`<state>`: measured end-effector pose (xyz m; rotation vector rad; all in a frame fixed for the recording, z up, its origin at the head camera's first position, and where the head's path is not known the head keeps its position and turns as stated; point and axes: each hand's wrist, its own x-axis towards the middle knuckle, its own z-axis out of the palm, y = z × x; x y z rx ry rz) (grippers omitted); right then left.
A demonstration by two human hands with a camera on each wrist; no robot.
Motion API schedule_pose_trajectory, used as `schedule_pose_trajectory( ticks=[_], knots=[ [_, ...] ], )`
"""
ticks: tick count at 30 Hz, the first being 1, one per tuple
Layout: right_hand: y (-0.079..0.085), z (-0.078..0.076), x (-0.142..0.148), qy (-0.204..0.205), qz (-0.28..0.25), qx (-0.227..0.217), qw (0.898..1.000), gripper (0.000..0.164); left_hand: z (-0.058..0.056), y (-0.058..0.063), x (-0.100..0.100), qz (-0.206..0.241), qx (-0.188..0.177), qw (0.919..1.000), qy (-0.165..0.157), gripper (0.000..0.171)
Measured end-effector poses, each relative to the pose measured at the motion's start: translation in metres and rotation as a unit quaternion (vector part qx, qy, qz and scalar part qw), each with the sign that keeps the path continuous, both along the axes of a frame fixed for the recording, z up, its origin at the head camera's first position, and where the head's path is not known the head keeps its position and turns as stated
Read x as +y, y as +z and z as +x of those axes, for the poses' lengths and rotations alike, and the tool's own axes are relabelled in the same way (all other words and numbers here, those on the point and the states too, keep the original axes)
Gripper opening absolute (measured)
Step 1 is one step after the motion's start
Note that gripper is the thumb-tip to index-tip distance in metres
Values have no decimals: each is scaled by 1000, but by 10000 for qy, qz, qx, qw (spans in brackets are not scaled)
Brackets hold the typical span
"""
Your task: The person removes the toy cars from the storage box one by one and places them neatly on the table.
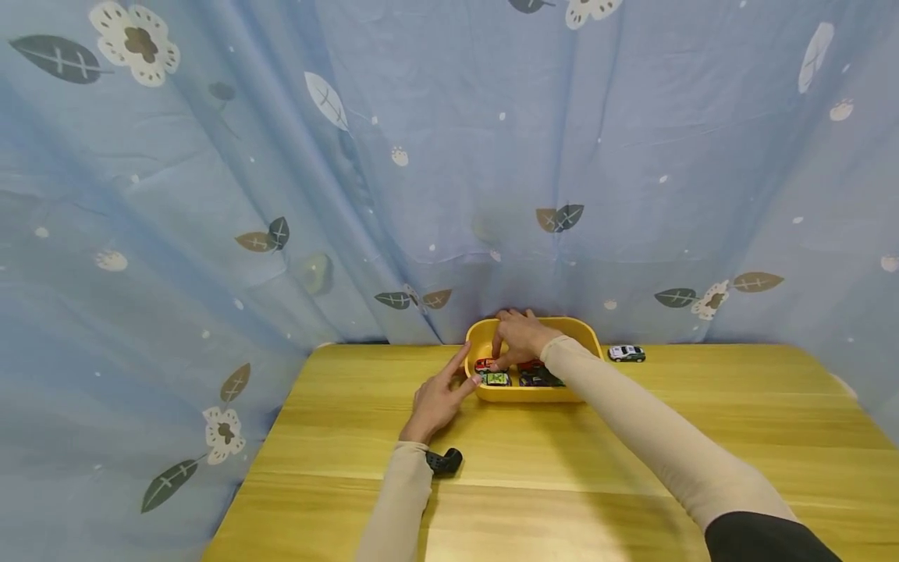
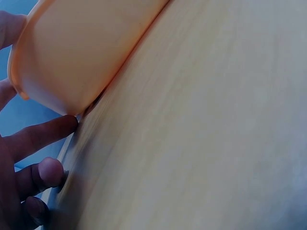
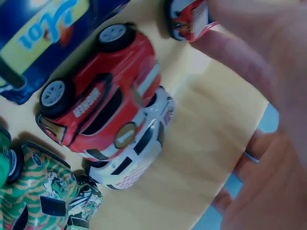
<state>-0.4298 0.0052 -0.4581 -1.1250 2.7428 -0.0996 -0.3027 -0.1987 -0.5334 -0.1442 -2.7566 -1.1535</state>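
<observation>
My left hand (image 1: 434, 406) holds the near-left corner of a yellow plastic bin (image 1: 531, 395), thumb at the rim and index finger along the left side. In the left wrist view, one finger touches the base of the bin's outer wall (image 2: 72, 62). Inside the bin, my right hand (image 1: 521, 337) pinches a small red toy car (image 3: 188, 21) at the left end between thumb and index finger. Its other fingers hang over the far wall. Beside it lie a green-and-yellow car (image 1: 495, 379), a larger-looking red car (image 3: 103, 105), a white car (image 3: 139, 155) and a green striped car (image 3: 41, 184).
A white-and-dark toy car (image 1: 627, 353) stands on the wooden table (image 1: 337, 437) right of the bin. A black curved object (image 1: 446, 462) shows beside the left wrist. A blue patterned curtain (image 1: 449, 156) hangs directly behind the table's back edge.
</observation>
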Motion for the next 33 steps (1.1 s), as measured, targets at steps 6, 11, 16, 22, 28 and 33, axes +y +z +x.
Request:
schedule_pose_trajectory(
  ticks=[6, 11, 16, 22, 28, 33],
  knots=[
    [-1, -2, 0, 13, -82, 18, 10000, 23, -1, -2, 1, 25, 70, 10000, 30, 66],
    [1, -2, 1, 28, -121, -68, 9999, 19, -1, -1, 0, -17, 70, 10000, 34, 67],
    [2, -3, 1, 38, -119, -181, 9998, 15, -1, -1, 0, -66, 46, 10000, 50, 68],
    [0, -3, 5, 77, -152, -296, 9994, 18, -1, -2, 2, -97, 62, 9999, 28, 68],
    [3, 0, 10, 31, -230, -47, 9997, 25, 0, -2, 2, -98, 100, 9999, 14, 66],
    [13, 6, 17, 223, -506, 452, 9974, 26, 0, -2, 1, -109, 130, 9999, -23, 65]
  ],
)
